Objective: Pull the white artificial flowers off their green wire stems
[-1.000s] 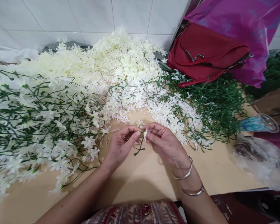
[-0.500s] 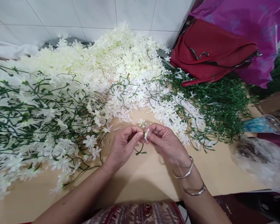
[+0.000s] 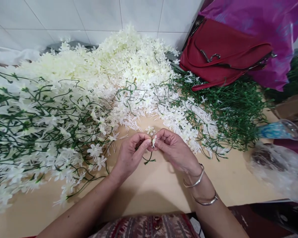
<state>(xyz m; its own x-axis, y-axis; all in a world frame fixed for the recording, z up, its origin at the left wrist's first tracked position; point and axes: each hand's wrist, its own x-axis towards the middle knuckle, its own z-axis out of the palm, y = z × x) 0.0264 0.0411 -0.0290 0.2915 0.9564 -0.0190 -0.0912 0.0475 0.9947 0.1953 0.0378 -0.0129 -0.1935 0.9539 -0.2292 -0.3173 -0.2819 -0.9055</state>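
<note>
My left hand (image 3: pixel 130 155) and my right hand (image 3: pixel 175 150) meet over the tan table (image 3: pixel 149 191), fingertips pinched together. Between them is a small white artificial flower (image 3: pixel 153 141). A short green plastic stem (image 3: pixel 149 159) hangs down from my left fingers. A single loose white flower (image 3: pixel 149 130) lies on the table just beyond my hands. Two silver bangles (image 3: pixel 200 188) are on my right wrist.
A big heap of cream flower heads (image 3: pixel 119 62) lies at the back. Stems with white flowers (image 3: pixel 39 129) cover the left. Bare green stems (image 3: pixel 233 109) lie at the right, by a red handbag (image 3: pixel 221 53), purple plastic (image 3: pixel 268 23) and a clear bag (image 3: pixel 278 168).
Both hands have stayed together at the same spot, fingers shifting slightly on the flower and stem. The view has moved a little.
</note>
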